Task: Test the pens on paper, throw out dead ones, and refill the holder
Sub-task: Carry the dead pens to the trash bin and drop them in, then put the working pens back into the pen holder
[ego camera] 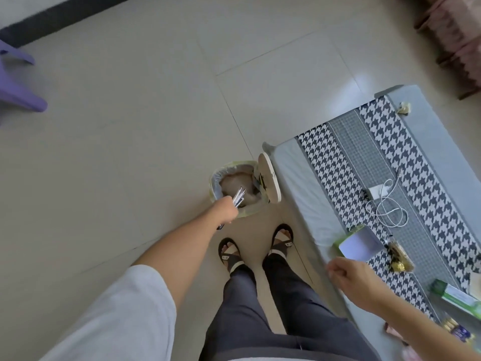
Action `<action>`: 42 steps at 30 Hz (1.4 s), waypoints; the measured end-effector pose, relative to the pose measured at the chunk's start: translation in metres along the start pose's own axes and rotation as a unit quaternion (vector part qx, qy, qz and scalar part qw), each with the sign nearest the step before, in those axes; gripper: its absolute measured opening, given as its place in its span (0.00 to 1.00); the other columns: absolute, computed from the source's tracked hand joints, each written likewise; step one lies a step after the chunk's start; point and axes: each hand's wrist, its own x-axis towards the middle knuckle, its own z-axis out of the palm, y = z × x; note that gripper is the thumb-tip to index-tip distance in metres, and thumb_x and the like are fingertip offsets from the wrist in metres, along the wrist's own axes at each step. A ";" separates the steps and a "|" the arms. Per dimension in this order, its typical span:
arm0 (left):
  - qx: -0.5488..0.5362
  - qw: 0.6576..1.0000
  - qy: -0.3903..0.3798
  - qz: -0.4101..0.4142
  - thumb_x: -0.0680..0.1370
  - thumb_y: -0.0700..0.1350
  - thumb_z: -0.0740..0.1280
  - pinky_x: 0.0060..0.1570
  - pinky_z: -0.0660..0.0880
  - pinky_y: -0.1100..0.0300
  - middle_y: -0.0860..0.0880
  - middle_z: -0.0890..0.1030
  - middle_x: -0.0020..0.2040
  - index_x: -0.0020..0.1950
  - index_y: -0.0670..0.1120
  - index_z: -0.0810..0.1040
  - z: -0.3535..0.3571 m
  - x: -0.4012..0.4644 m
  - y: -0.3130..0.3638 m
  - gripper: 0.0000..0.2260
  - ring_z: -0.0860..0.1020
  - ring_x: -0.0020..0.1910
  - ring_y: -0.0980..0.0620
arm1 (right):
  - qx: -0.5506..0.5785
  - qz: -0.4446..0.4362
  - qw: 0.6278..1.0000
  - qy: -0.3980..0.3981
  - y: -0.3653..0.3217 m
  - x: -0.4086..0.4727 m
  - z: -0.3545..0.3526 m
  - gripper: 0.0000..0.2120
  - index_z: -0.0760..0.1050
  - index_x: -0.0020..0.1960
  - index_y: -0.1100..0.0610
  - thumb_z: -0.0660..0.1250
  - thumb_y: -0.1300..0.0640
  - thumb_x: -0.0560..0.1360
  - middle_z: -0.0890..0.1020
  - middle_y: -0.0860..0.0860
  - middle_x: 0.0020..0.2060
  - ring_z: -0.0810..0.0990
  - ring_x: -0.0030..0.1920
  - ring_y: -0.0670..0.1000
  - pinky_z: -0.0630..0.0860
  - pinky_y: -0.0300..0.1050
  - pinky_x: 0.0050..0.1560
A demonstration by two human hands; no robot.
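My left hand (226, 210) grips a small bundle of silvery pens (56, 196) held out over the open mouth of a small bin (217, 178) on the floor. The bin has a clear liner, crumpled waste inside and its beige lid (270, 178) tipped up against the table. One pen end sticks out below my fist. My right hand (351, 278) hangs with fingers loosely curled over the table's near edge and holds nothing. No paper or pen holder shows clearly.
A low table (299, 178) with a houndstooth runner stands at right, carrying a white charger and cable (385, 201), a green-edged box (360, 246), a gold-wrapped packet and other boxes. My sandalled feet stand by the bin. A purple stool (18, 87) is far left.
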 end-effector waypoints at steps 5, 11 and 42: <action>0.060 0.996 0.070 0.000 0.78 0.39 0.63 0.48 0.74 0.53 0.39 0.78 0.60 0.66 0.41 0.69 0.010 0.064 0.013 0.17 0.77 0.57 0.38 | 0.012 0.020 1.000 0.002 0.025 0.011 -0.006 0.10 0.84 0.46 0.50 0.68 0.63 0.76 0.82 0.34 0.33 0.81 0.39 0.36 0.73 0.30 0.39; 0.068 0.993 0.095 -0.004 0.78 0.43 0.65 0.63 0.73 0.46 0.42 0.75 0.68 0.75 0.48 0.66 0.023 0.056 -0.005 0.24 0.73 0.65 0.39 | 0.009 0.031 0.999 -0.016 0.034 0.014 -0.010 0.10 0.83 0.47 0.49 0.68 0.62 0.77 0.81 0.37 0.31 0.80 0.36 0.36 0.71 0.26 0.39; 0.459 0.861 -0.070 0.206 0.80 0.43 0.61 0.47 0.68 0.63 0.51 0.79 0.53 0.57 0.47 0.78 -0.006 -0.125 -0.066 0.09 0.74 0.49 0.54 | 0.511 0.325 0.765 0.219 0.010 -0.183 0.221 0.07 0.81 0.50 0.61 0.64 0.64 0.80 0.85 0.59 0.42 0.80 0.36 0.57 0.80 0.48 0.38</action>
